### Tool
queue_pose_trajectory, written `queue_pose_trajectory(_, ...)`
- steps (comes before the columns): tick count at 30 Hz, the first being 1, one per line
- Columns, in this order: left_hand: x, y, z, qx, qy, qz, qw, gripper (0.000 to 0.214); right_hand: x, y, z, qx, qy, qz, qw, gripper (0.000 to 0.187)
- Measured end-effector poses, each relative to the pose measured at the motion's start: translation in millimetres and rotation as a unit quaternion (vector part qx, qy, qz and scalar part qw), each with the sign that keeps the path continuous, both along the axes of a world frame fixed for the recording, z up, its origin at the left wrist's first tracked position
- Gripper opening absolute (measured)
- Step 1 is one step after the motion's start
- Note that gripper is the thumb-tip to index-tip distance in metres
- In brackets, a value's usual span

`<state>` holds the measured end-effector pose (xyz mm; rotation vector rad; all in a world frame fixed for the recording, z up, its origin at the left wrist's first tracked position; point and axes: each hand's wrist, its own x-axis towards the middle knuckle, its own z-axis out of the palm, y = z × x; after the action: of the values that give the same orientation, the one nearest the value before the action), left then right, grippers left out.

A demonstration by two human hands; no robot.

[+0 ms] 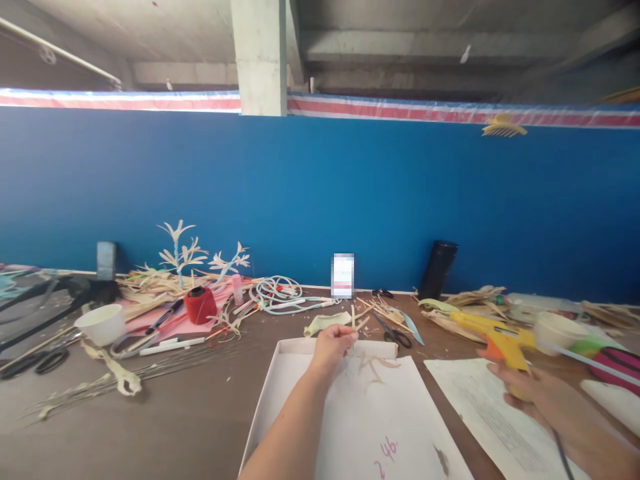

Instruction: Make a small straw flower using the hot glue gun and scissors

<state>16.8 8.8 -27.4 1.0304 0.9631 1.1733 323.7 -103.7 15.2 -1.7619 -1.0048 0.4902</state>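
Note:
Between its thumb and fingertips, my left hand (334, 345) pinches a thin pale stick (353, 316), which stands roughly upright. Below that hand is a shallow white box (350, 427) with purple handwriting on it. Several narrow dried strips (373, 368) lie at its far end, just right of my fingers. My right hand (535, 395), slightly blurred, is wrapped round the handle of a yellow glue gun (493, 331). The gun's nozzle points left, over the table to the right of the box. A dark cord hangs down below that hand.
Scissors (393, 331) and thin sticks lie beyond the box. At left are a red thread spool (200, 305), a white bowl (101, 325), and husk flowers (180, 257). A printed sheet (493, 407) lies right. A phone (343, 275) and black cylinder (437, 270) stand against the blue partition (300, 193).

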Motion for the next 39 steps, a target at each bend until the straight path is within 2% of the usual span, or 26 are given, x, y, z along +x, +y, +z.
queue_pose_trajectory(2, -2.9, 1.7, 2.0, 0.003, -0.015, 0.015, 1.000, 0.031, -25.9, 11.0, 12.3, -0.016, 0.085, 0.067, 0.994, 0.032)
queue_pose_trajectory(7, -15.1, 9.8, 5.4, 0.010, -0.043, 0.080, 0.996, 0.031, -94.4, 45.3, 22.3, 0.035, 0.178, 0.124, 0.975, 0.036)
queue_pose_trajectory(10, -20.3, 15.2, 4.0, 0.010, -0.057, 0.120, 0.991, 0.033, -126.7, 67.8, 26.0, 0.053, 0.172, 0.147, 0.973, 0.036)
queue_pose_trajectory(13, -21.4, 18.8, -0.2, 0.008, -0.066, 0.131, 0.989, 0.036, -146.2, 84.8, 29.1, 0.036, 0.112, 0.194, 0.974, 0.034)
queue_pose_trajectory(16, -20.7, 20.5, -5.0, 0.014, -0.071, 0.131, 0.989, 0.037, -157.9, 91.1, 25.3, 0.053, 0.084, 0.191, 0.977, 0.031)
queue_pose_trajectory(20, -20.2, 21.5, -8.3, 0.017, -0.082, 0.140, 0.987, 0.035, -163.0, 85.3, 14.3, 0.052, 0.117, 0.167, 0.978, 0.034)
queue_pose_trajectory(23, -20.0, 21.6, -7.9, 0.018, -0.082, 0.146, 0.986, 0.034, -158.8, 78.4, 10.5, 0.014, 0.149, 0.200, 0.968, 0.040)
queue_pose_trajectory(26, -20.2, 20.8, -6.1, 0.016, -0.064, 0.150, 0.986, 0.031, -155.8, 73.3, 10.8, 0.009, 0.163, 0.234, 0.958, 0.037)
queue_pose_trajectory(31, -20.7, 18.9, -3.7, 0.023, -0.050, 0.157, 0.986, 0.029, -165.5, 65.6, 14.0, -0.013, 0.157, 0.293, 0.943, 0.042)
queue_pose_trajectory(39, -19.8, 17.2, -2.1, 0.012, -0.063, 0.163, 0.984, 0.031, -178.9, 62.7, 11.1, 0.017, 0.128, 0.286, 0.949, 0.040)
